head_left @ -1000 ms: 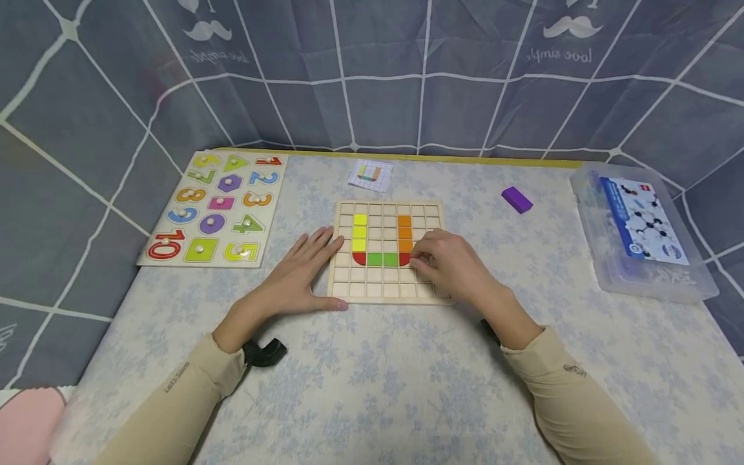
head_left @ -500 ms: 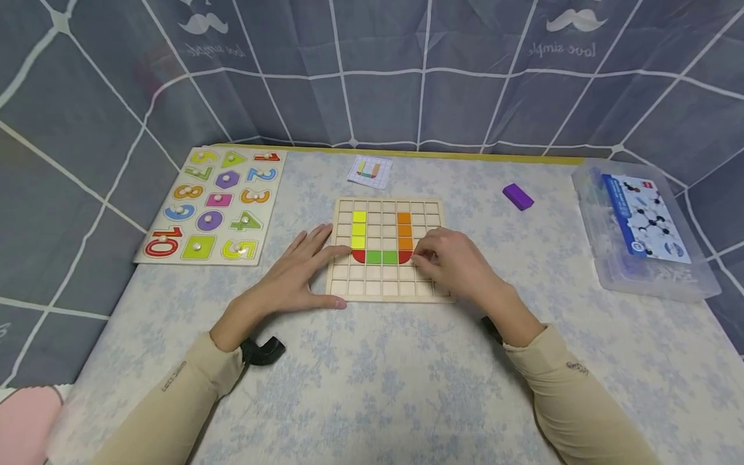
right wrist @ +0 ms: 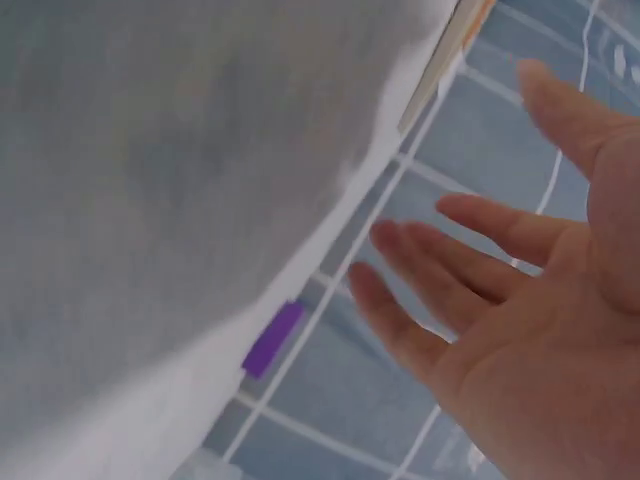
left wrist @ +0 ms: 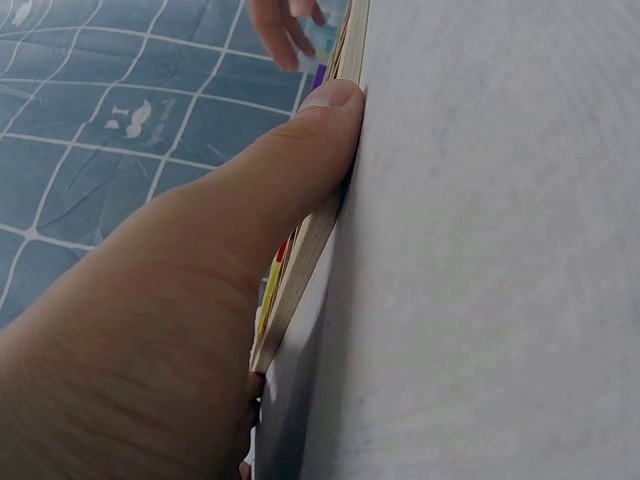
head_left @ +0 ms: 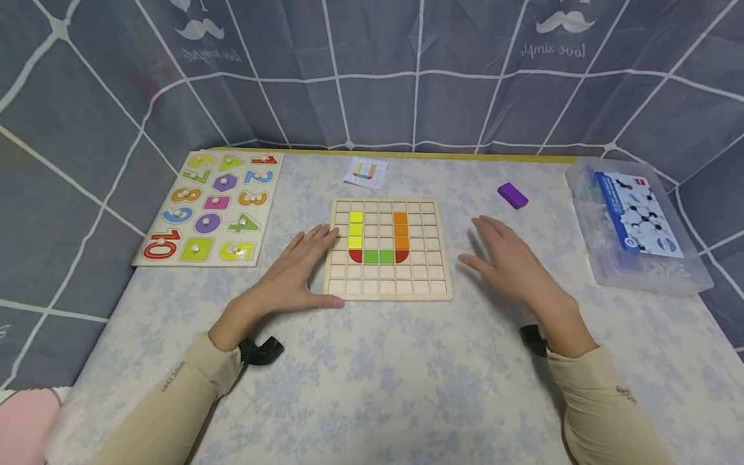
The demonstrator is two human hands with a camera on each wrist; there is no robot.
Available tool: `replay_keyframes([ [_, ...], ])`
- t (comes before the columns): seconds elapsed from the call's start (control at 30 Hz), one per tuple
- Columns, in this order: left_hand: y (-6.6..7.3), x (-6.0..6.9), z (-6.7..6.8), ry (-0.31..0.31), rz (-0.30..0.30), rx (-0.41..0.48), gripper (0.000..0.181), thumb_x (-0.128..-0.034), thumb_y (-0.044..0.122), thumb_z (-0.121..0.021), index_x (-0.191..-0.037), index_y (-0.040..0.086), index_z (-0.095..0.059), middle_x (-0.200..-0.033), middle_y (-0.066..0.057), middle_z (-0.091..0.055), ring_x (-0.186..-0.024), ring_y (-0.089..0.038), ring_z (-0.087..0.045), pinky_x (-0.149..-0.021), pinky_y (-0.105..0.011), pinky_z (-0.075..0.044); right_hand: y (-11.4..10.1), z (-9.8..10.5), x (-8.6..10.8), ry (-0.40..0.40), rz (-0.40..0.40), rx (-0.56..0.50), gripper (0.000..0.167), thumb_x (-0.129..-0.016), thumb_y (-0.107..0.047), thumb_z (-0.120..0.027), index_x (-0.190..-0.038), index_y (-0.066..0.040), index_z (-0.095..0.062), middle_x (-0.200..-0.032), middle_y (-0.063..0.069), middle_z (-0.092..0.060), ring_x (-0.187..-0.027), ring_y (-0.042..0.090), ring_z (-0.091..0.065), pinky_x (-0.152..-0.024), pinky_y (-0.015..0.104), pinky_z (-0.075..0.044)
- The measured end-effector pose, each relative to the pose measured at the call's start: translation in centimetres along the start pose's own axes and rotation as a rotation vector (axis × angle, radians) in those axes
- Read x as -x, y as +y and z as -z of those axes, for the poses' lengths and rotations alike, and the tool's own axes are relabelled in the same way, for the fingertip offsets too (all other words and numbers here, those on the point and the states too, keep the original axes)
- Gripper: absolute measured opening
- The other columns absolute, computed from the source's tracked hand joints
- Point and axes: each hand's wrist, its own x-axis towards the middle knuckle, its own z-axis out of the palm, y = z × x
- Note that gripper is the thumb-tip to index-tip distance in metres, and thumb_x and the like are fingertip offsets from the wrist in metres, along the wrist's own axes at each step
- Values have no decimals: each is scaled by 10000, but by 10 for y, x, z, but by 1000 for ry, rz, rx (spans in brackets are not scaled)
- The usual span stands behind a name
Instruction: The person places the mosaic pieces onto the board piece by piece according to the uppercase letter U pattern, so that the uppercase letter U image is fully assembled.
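A wooden grid board [head_left: 386, 290] lies in the middle of the table. In its cells a U shape is laid out: yellow tiles [head_left: 356, 229] on the left, orange tiles [head_left: 401, 229] on the right, green tiles [head_left: 379, 257] along the bottom and red rounded corner tiles [head_left: 402, 256] at both ends. My left hand [head_left: 293, 274] rests against the board's left side, fingers spread. Its thumb [left wrist: 315, 120] touches the board's front edge in the left wrist view. Off to the right of the board, my right hand [head_left: 514, 261] hovers with loosely extended fingers, holding nothing.
Behind the board lies a card [head_left: 366, 173] printed with a similar U. A purple block [head_left: 513, 196] sits at the back right, near a clear plastic box [head_left: 645, 274]. On the left is a number-and-shape puzzle board [head_left: 264, 223]. A grey curtain [head_left: 378, 110] hangs behind the table.
My right hand has let go at the right red corner tile and moved right, off the board, its fingers opening. The left hand's index finger has drawn back from the left red tile.
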Motion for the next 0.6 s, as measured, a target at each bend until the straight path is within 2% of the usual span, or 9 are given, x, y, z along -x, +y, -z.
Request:
replay_keyframes([
  [0.1, -2, 2, 3, -36, 13, -30, 1255, -774, 643, -847, -1699, 103, -192, -1767, -162, -152, -1648, -326, -113, -1347, -540, -64, 6, 0, 3, -9, -45, 27, 904, -1060, -449, -624, -1666, 41, -165, -1724, 301, -152, -1581, 513, -182, -1256, 697, -226],
  [0.3, -4, 8, 5, -57, 40, -55, 1263, -770, 662, -837, -1696, 90, -197, -1769, -164, -141, -1650, -325, -100, -1348, -527, -59, 11, -2, 2, -25, -69, 127, 1002, -1047, -593, -554, -1685, 7, -65, -1754, 263, 4, -1618, 486, -17, -1242, 779, -88],
  [0.47, -3, 3, 5, -44, 32, -52, 1268, -769, 681, -831, -1697, 93, -197, -1770, -156, -142, -1648, -331, -106, -1346, -537, -69, 16, 2, 4, 32, -68, 163, 1027, -1024, -640, -556, -1703, -67, -41, -1771, 186, 82, -1622, 471, 58, -1234, 795, -3],
  [0.6, -1, 0, 1, -39, 36, -33, 1258, -780, 680, -824, -1698, 95, -194, -1771, -147, -145, -1650, -323, -101, -1348, -528, -64, 20, 5, 7, 47, -73, 179, 1016, -1017, -651, -557, -1708, -91, -66, -1771, 198, 55, -1619, 484, 54, -1230, 800, 16],
])
